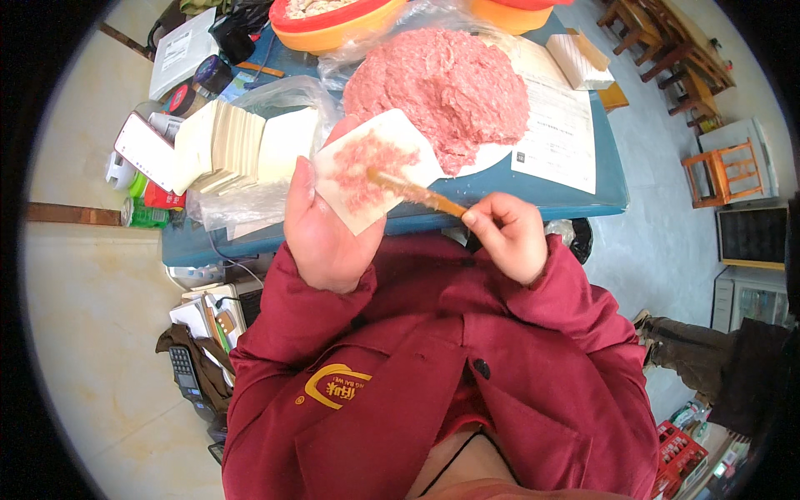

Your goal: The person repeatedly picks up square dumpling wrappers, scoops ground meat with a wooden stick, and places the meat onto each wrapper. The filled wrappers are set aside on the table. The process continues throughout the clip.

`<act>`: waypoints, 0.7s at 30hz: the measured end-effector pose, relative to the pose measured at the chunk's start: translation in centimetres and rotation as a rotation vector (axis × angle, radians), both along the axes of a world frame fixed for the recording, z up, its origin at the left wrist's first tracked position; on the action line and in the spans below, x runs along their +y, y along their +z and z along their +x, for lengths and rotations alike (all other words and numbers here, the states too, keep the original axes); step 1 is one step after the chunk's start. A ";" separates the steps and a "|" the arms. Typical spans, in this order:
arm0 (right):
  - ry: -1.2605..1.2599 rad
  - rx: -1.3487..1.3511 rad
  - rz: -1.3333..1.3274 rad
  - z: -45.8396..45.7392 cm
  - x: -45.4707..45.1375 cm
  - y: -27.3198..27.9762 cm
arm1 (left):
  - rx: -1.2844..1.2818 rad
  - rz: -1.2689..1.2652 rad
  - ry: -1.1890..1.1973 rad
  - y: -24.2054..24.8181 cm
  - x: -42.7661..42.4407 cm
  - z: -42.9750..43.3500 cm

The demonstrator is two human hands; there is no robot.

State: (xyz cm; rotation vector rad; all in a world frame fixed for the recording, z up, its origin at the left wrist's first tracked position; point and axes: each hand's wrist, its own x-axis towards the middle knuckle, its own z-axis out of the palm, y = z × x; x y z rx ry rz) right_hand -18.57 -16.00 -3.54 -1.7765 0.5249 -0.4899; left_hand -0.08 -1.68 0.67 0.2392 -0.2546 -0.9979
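On the palm of my left hand (331, 244) lies a square dough wrapper (365, 212), its middle smeared with pink minced meat (369, 159). My right hand (507, 234) grips a flat wooden stick (437, 201) between thumb and fingers. The stick's far end touches the meat on the wrapper. Beyond both hands rises a big mound of minced meat (431, 87), resting on a white plate (490, 159) that shows only at its edge. Left of the mound, stacks of square wrappers (231, 147) stand on a clear plastic bag (219, 209).
Papers with print (556, 137) and a tissue box (581, 59) lie on the blue table (600, 194) at the right. Basins (350, 28) stand at the back. A phone (145, 150) leans by the wrappers, near a green can (145, 212). Another person's leg (684, 350) shows at right.
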 end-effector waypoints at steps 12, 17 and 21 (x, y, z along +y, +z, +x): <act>-0.116 -0.094 -0.185 0.0 -0.9 2.5 | -0.021 0.155 0.037 0.7 -0.5 -0.3; -0.089 -0.021 -0.233 -0.1 -1.4 3.0 | -0.016 0.372 0.109 1.9 -0.3 -0.1; -0.072 0.016 -0.229 0.3 -1.5 3.3 | 0.015 0.366 0.083 2.6 -0.4 -0.5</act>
